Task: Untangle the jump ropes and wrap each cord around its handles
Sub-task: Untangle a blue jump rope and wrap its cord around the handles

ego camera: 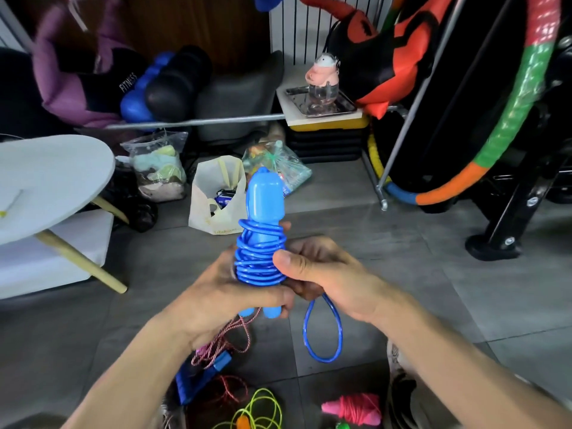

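The left hand (229,292) grips the paired blue handles (263,212) from below, fingers curled round their lower part, holding them upright in mid-air above the tiled floor (387,243) so the shafts stay side by side as a core for winding. The blue cord (257,258) is already coiled many turns round the middle of the handles. The right hand (315,267) closes on the coil from the right, thumb pressed flat against the turns, probably to stop them springing loose, while the last of the cord hangs beneath it as a short loop (323,332). That loop looks like all that is left to wind or tuck in, so this rope seems nearly done.

On the floor near the person lie the other ropes: a red-and-white twisted cord (229,339) trailing to a blue handle (201,379), a loose neon-yellow cord (263,410), and a pink rope (356,408) that looks already wound. Farther off stand a white bag (216,196) and a small white bench (46,181) at the left.
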{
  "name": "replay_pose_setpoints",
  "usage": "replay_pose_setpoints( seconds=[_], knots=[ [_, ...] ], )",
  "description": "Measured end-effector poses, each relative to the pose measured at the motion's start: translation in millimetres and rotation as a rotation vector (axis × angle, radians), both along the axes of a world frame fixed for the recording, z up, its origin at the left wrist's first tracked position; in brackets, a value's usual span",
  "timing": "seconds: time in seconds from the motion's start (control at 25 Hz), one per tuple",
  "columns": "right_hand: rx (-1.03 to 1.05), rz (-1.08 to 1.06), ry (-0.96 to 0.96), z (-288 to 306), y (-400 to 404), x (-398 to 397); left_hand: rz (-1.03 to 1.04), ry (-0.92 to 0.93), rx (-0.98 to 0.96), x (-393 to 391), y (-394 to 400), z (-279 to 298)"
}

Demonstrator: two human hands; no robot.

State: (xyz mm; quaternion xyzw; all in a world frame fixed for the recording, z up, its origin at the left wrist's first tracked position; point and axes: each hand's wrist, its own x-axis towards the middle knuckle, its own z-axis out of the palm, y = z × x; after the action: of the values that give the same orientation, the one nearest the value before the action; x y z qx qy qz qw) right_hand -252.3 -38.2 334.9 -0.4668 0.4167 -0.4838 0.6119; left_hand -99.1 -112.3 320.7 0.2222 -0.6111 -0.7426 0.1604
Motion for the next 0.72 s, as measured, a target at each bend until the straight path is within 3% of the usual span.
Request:
replay_pose_setpoints(
  seconds=[0.08, 0.24, 0.36, 0.44, 0.56, 0.64, 0.72],
  knots=[
    [-0.003, 0.001, 0.068, 0.0, 0.8, -3.6, 0.068, -0.013, -0.09, -0.3, 4.5, 3.2],
    [-0.018, -0.23, 0.485, -14.2, -3.0, -10.3, 0.384, -0.246, -0.441, -6.8, 3.7, 0.7],
    [0.112, -0.397, 0.553, -25.6, -3.9, -0.4, 0.512, -0.5, -0.722, -12.2, 7.5, -10.3],
    [0.256, -0.405, 0.489, -27.5, -3.2, 6.0, 0.514, -0.606, -0.854, -17.6, 12.3, -15.1],
    [0.343, -0.405, 0.434, -24.7, -1.7, 7.2, 0.501, -0.673, -0.877, -21.8, 10.1, -17.7],
    [0.244, -0.485, 0.678, -26.1, 1.0, 6.1, 0.485, -0.744, -0.898, -22.8, 8.3, -16.6],
    [0.115, -0.612, 0.789, -24.6, 3.8, 8.4, 0.472, -0.82, -0.92, -23.7, 9.4, -16.7]
  ],
)
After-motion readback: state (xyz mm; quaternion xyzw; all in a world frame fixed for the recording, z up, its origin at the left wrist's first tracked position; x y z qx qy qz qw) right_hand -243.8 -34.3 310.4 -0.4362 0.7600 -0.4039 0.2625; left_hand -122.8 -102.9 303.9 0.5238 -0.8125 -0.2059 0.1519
